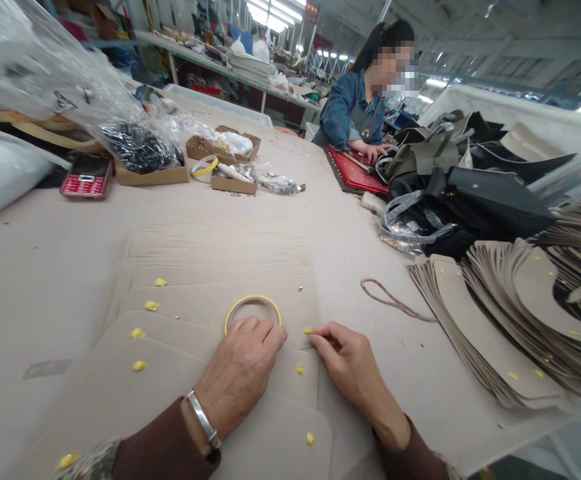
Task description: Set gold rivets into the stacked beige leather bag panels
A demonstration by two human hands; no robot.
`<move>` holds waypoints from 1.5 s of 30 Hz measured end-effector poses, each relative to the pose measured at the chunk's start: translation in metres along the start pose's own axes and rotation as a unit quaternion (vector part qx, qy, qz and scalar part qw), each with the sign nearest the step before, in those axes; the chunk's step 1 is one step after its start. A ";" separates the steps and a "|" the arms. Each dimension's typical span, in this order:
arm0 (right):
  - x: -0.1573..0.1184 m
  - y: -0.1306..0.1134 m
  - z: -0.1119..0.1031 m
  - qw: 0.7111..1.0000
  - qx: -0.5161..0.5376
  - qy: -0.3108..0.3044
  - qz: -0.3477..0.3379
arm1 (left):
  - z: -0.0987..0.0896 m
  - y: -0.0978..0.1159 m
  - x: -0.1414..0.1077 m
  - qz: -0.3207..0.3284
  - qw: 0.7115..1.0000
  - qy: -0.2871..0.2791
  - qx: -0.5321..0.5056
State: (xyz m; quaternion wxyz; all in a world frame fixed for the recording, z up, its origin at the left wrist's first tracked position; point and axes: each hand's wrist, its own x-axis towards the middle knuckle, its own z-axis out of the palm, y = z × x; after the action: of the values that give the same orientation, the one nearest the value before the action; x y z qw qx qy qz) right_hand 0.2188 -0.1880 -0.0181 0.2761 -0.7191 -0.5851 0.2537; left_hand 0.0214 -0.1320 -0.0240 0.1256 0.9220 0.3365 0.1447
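Note:
My left hand (247, 363) is closed around the near edge of a yellow-rimmed tape roll (253, 298), above overlapping beige panels (220, 303). Between the thumb and index finger of my right hand (350, 360) is a small yellow tape piece (307, 331), at the right edge of the panels. More yellow pieces dot the panels: a column at the left, including one piece (139, 366), and others at the right, such as a piece (310, 439) near the front. A small metal stud (300, 289) shows on one panel beyond my right hand.
Stacks of curved beige pieces (510, 320) lie at the right, with black bags (490, 200) behind. A cord loop (395, 301) rests beyond my right hand. Small cardboard boxes (233, 184) and a red phone (87, 177) stand at the back. A person (353, 107) works across the table.

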 end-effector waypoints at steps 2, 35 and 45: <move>-0.003 -0.003 0.005 0.998 -0.051 0.024 -0.041 | -0.001 0.000 0.000 0.006 1.000 0.000 0.006; -0.001 -0.030 -0.005 0.995 0.061 0.003 -0.081 | -0.021 0.000 -0.007 0.063 0.979 0.163 -0.106; -0.002 -0.030 0.008 0.947 0.041 0.042 -0.315 | -0.012 0.005 -0.008 0.062 0.982 0.161 -0.076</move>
State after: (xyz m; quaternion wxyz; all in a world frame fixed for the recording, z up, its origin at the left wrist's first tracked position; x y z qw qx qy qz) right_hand 0.1919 -0.1842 -0.0034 0.3952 -0.4960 -0.7590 0.1473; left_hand 0.0138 -0.1391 -0.0125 0.1299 0.8937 0.2824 0.3236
